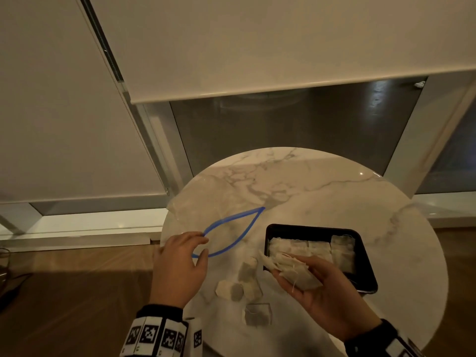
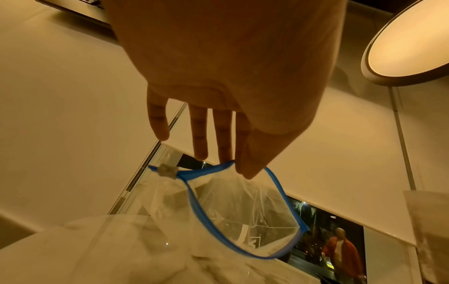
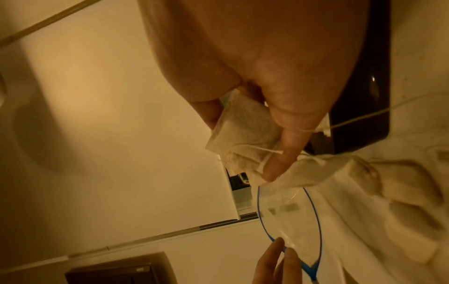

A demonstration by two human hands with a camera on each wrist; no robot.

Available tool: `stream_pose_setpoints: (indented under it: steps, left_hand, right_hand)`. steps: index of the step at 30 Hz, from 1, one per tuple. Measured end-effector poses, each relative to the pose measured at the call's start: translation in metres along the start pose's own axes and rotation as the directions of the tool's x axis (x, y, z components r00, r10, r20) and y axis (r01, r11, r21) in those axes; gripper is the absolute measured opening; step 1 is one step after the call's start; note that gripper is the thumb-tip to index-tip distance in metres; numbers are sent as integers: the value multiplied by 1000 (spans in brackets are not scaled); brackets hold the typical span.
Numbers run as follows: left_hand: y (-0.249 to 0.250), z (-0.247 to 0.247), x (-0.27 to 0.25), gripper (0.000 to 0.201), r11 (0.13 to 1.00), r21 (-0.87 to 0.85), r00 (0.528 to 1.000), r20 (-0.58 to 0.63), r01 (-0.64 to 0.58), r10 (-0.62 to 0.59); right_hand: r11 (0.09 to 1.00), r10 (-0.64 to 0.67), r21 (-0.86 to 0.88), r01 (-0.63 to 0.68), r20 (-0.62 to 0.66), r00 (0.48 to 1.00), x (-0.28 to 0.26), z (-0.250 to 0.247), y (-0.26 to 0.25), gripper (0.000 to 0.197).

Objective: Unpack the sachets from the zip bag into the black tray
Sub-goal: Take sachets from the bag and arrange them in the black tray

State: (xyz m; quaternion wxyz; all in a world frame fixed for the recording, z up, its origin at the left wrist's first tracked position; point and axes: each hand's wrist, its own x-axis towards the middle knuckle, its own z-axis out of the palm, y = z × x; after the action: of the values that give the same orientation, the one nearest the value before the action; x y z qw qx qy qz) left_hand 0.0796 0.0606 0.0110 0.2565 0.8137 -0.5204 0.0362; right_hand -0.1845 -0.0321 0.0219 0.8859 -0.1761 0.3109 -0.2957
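A clear zip bag (image 1: 206,202) with a blue zip rim (image 1: 231,229) lies on the round marble table, its mouth gaping. My left hand (image 1: 180,264) pinches the near end of the rim (image 2: 230,165) between thumb and fingers. My right hand (image 1: 322,287) grips a bunch of pale sachets (image 1: 291,269) with strings (image 3: 245,132), at the near left corner of the black tray (image 1: 365,276). Several sachets (image 1: 309,247) lie in rows inside the tray. Loose sachets (image 1: 242,284) lie on the table between my hands.
The marble table (image 1: 334,191) stands against a window with roller blinds. Its left edge runs just under my left hand, with wooden floor (image 1: 64,305) below. Another loose sachet (image 1: 257,314) lies near the front edge.
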Motion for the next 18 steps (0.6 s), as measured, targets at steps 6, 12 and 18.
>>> stream_pose_setpoints:
  steps: [6, 12, 18]
  left_hand:
    - [10, -2, -11, 7, 998, -53, 999, -24, 29, -31]
    - [38, 11, -24, 11, 960, -282, 979, 196, -6, 63]
    - [67, 27, -38, 7, 957, -291, 884, 442, -22, 155]
  right_hand:
    - [963, -106, -256, 89, -54, 993, -3, -10, 0, 27]
    - [783, -89, -620, 37, -53, 995, -2, -20, 4, 16]
    - [498, -185, -853, 153, 67, 980, -6, -31, 8, 15]
